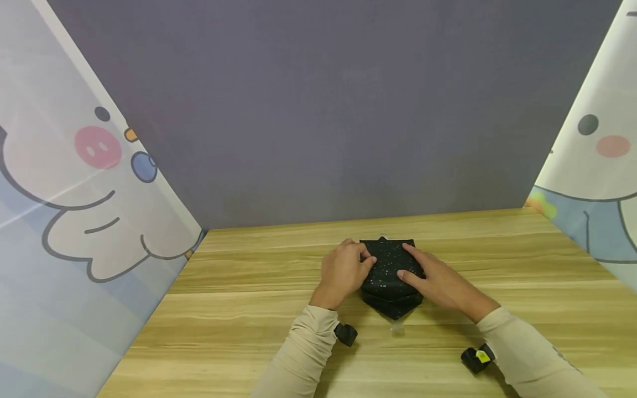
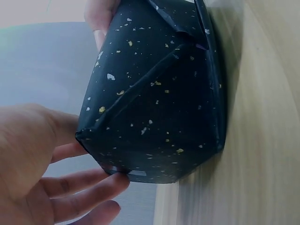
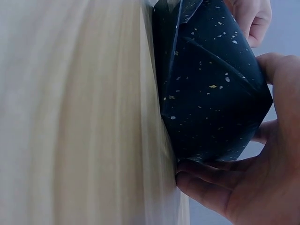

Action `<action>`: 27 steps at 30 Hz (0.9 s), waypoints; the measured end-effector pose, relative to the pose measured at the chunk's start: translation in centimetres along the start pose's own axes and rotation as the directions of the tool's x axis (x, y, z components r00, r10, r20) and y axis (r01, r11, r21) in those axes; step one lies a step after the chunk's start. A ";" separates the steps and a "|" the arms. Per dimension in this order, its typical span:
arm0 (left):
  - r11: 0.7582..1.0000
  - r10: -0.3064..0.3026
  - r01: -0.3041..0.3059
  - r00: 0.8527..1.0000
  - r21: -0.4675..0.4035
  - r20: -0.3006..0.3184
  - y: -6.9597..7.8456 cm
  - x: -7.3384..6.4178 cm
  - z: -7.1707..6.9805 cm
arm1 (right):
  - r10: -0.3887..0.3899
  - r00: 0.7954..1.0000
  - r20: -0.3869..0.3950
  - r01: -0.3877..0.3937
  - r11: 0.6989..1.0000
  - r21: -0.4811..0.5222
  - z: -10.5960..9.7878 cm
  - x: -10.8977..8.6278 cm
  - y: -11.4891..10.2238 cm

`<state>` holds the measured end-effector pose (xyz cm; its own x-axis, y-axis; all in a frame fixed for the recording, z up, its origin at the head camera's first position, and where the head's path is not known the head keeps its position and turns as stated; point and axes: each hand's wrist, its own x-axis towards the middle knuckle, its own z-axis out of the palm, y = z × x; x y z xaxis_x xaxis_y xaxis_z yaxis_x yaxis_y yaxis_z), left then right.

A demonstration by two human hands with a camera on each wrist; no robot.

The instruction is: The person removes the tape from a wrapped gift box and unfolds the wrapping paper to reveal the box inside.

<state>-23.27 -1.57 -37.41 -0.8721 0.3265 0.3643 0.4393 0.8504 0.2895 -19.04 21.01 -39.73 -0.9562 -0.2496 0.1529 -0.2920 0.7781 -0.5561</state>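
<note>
A package wrapped in black paper with white and gold flecks sits on the table, a pointed flap of paper sticking out at its near end. My left hand holds its left side: the thumb lies on the top edge, and the fingers reach round the far corner. On the opposite side my right hand grips the package, with fingers along its side and the thumb on top. Folded creases run across the end panels in both wrist views. Clear tape shows at the flap's tip.
The wood-grain table runs back to a grey panel. Cartoon-printed sheets stand at left and right. Black wrist-worn devices sit at both sleeves, close over the table.
</note>
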 end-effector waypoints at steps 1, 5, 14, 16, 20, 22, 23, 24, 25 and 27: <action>1.000 -0.002 0.002 1.000 -0.003 -0.002 0.0 0.0 0.0 | -0.002 1.000 0.000 0.002 1.000 0.001 0.0 0.0 0.0; 1.000 -0.006 0.006 1.000 -0.004 -0.009 -0.1 0.2 0.0 | 0.000 1.000 0.000 0.000 1.000 0.007 -0.1 0.1 0.1; 0.999 -0.021 0.021 1.000 0.043 -0.019 0.2 -0.2 0.0 | 0.001 1.000 0.000 -0.001 1.000 0.004 0.1 0.0 0.1; 0.998 -0.013 0.014 1.000 0.054 -0.026 0.3 -0.4 0.0 | 0.004 1.000 0.004 -0.004 1.000 0.010 0.2 -0.1 0.1; 0.998 -0.007 0.008 1.000 0.054 -0.029 0.4 -0.5 0.1 | 0.009 1.000 0.003 -0.009 1.000 0.008 0.2 -0.2 0.0; 0.999 -0.008 0.010 1.000 0.048 -0.026 0.4 -0.5 0.2 | 0.014 1.000 0.002 -0.014 1.000 0.002 0.2 -0.1 0.0; 0.999 -0.011 0.012 1.000 0.047 -0.024 0.4 -0.5 0.2 | 0.018 1.000 0.003 -0.018 1.000 0.001 0.2 -0.1 0.1; 0.999 -0.013 0.014 1.000 0.044 -0.024 0.4 -0.4 0.2 | 0.020 1.000 0.004 -0.020 1.000 -0.001 0.2 -0.1 0.1; 0.999 -0.016 0.017 1.000 0.040 -0.024 0.3 -0.4 0.2 | 0.021 1.000 0.003 -0.021 1.000 -0.002 0.2 -0.1 0.1; 0.999 -0.018 0.019 0.999 0.032 -0.027 0.3 -0.3 0.2 | 0.019 1.000 -0.001 -0.019 1.000 -0.005 0.2 0.0 0.1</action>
<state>-22.90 -1.33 -37.63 -0.8738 0.2997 0.3830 0.4155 0.8693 0.2678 -19.06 20.97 -39.92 -0.9615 -0.2346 0.1431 -0.2743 0.7854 -0.5549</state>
